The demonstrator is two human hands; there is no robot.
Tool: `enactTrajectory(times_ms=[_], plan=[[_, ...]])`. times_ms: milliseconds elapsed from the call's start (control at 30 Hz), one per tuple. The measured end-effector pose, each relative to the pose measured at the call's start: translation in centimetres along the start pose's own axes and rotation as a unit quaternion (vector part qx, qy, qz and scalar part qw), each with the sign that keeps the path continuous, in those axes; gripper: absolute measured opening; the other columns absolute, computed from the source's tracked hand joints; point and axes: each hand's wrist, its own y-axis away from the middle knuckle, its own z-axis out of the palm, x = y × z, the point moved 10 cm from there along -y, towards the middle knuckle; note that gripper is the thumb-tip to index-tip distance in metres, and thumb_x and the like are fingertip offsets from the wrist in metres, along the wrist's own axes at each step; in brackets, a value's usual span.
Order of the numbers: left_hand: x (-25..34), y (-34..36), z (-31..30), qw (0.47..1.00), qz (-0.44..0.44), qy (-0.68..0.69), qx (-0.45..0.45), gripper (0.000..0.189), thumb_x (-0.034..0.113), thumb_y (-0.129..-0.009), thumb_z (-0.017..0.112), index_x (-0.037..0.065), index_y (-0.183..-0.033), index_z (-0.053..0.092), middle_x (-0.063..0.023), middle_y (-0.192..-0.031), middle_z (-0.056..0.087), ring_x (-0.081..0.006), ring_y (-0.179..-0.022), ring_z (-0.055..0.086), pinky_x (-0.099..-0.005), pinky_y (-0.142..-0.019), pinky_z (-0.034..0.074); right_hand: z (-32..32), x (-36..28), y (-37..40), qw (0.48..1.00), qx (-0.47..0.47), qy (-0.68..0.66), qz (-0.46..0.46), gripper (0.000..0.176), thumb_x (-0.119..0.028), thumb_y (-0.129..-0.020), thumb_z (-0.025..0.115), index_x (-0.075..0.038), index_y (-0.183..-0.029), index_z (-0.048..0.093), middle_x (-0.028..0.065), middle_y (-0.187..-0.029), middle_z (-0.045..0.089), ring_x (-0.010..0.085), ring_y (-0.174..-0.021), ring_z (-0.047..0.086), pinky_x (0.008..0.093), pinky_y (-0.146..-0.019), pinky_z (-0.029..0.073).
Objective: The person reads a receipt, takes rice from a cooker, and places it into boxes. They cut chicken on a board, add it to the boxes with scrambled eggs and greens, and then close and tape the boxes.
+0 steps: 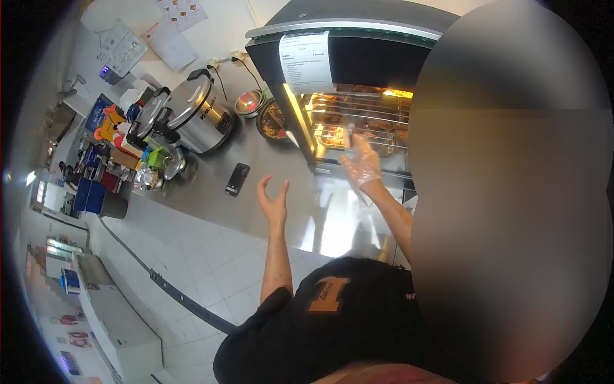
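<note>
My left hand (274, 201) is bare and hovers over the steel counter (291, 221). Its thumb and fingers curve apart with nothing between them. To its left a black phone (237, 179) lies on the counter. My right hand (362, 161) wears a clear plastic glove and reaches in front of the lit food warmer (312, 131). Its thumb stands away from the raised fingers, whose tips are blurred against the wire racks (358, 100). Browned food (332, 136) sits in a metal tray inside the warmer, partly behind the gloved hand.
Behind the phone stand a large steel cooker (199, 118), a metal bowl (248, 102) and a round dark pan (274, 121) with food. Lidded pots and packages crowd the left. A printed sheet (306, 62) hangs on the warmer. The right side of the view is blurred out.
</note>
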Motion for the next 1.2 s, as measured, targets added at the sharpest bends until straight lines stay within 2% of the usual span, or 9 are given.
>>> enactTrajectory(times_ms=[367,467,600,700,800,900,933,967,1200], plan=[[-7.0,6.5,11.6,0.946,-0.174,0.205,-0.183,0.031,0.029,-0.098,0.058,0.002,-0.113,0.059,-0.0081,-0.107,0.064,-0.0187,-0.1,0.059,-0.0301,-0.084,0.044,3.5,-1.4,-0.2,0.978,-0.091,0.085,-0.164,0.06,-0.034,-0.084,0.062,-0.005,-0.135,0.05,0.0204,-0.136,0.053,0.037,-0.12,0.054,0.042,-0.102,0.043],[-7.0,12.4,15.5,0.888,-0.257,0.18,-0.336,0.038,0.035,-0.099,0.055,0.003,-0.118,0.059,-0.0083,-0.11,0.064,-0.018,-0.1,0.059,-0.0297,-0.083,0.045,-2.9,5.2,2.0,0.991,-0.126,0.045,-0.002,0.044,-0.034,-0.084,0.061,-0.008,-0.12,0.062,0.0194,-0.118,0.064,0.038,-0.11,0.06,0.0442,-0.097,0.046],[-5.4,20.8,21.5,0.788,-0.308,0.146,-0.512,0.046,0.042,-0.099,0.051,0.004,-0.123,0.061,-0.0075,-0.117,0.065,-0.0186,-0.103,0.06,-0.0339,-0.083,0.046,-21.2,23.1,10.6,0.882,0.272,0.248,0.293,0.03,-0.034,-0.086,0.062,-0.006,-0.093,0.071,0.0187,-0.094,0.069,0.0326,-0.086,0.067,0.0441,-0.077,0.051],[-0.6,27.3,30.7,0.705,-0.279,0.167,-0.63,0.054,0.044,-0.099,0.049,0.001,-0.131,0.057,-0.0095,-0.119,0.065,-0.0205,-0.105,0.058,-0.0333,-0.082,0.047,-28.0,31.1,12.3,0.851,0.104,0.394,0.332,0.046,-0.037,-0.075,0.074,-0.013,-0.114,0.069,0.0146,-0.109,0.07,0.0289,-0.101,0.066,0.0415,-0.09,0.05],[1.2,33.2,41.5,0.757,-0.262,0.117,-0.587,0.057,0.044,-0.099,0.046,-0.003,-0.129,0.056,-0.0165,-0.116,0.064,-0.02,-0.102,0.059,-0.0303,-0.08,0.048,-29.1,38.4,11.0,0.863,-0.102,0.347,0.353,0.063,-0.041,-0.065,0.083,-0.021,-0.122,0.067,0.0131,-0.12,0.067,0.0229,-0.112,0.063,0.0373,-0.099,0.045],[1.8,34.8,44.0,0.813,-0.195,-0.038,-0.547,0.052,0.039,-0.099,0.044,-0.004,-0.122,0.06,-0.0198,-0.092,0.067,-0.0238,-0.078,0.063,-0.0333,-0.069,0.052,-25.8,46.2,13.2,0.874,0.108,0.386,0.276,0.038,-0.034,-0.093,0.05,-0.009,-0.113,0.071,0.0135,-0.117,0.067,0.0292,-0.109,0.064,0.0413,-0.096,0.045],[0.3,34.7,43.6,0.834,-0.245,-0.068,-0.49,0.048,0.037,-0.099,0.044,-0.004,-0.117,0.062,-0.0193,-0.081,0.068,-0.0257,-0.066,0.064,-0.0357,-0.064,0.054,-25.3,43.9,13.9,0.876,0.035,0.38,0.296,0.035,-0.029,-0.093,0.049,-0.008,-0.11,0.071,0.0142,-0.116,0.067,0.0296,-0.11,0.063,0.0432,-0.096,0.044],[-4.6,33.9,44.8,0.922,-0.085,-0.083,-0.369,0.043,0.032,-0.1,0.045,-0.004,-0.115,0.062,-0.0171,-0.078,0.067,-0.0241,-0.065,0.065,-0.0366,-0.062,0.055,-24.9,41.0,14.8,0.874,-0.038,0.371,0.312,0.033,-0.025,-0.093,0.048,-0.008,-0.108,0.072,0.0149,-0.115,0.067,0.0301,-0.111,0.062,0.0451,-0.095,0.044],[6.6,46.5,41.7,0.711,-0.406,0.119,-0.562,0.033,0.023,-0.099,0.051,-0.004,-0.118,0.059,-0.0107,-0.092,0.068,-0.0237,-0.081,0.068,-0.0346,-0.06,0.059,-34.2,43.2,27.4,0.897,-0.037,0.311,0.313,0.028,-0.019,-0.088,0.053,-0.003,-0.099,0.073,0.0183,-0.108,0.069,0.0318,-0.102,0.067,0.0429,-0.088,0.05]])
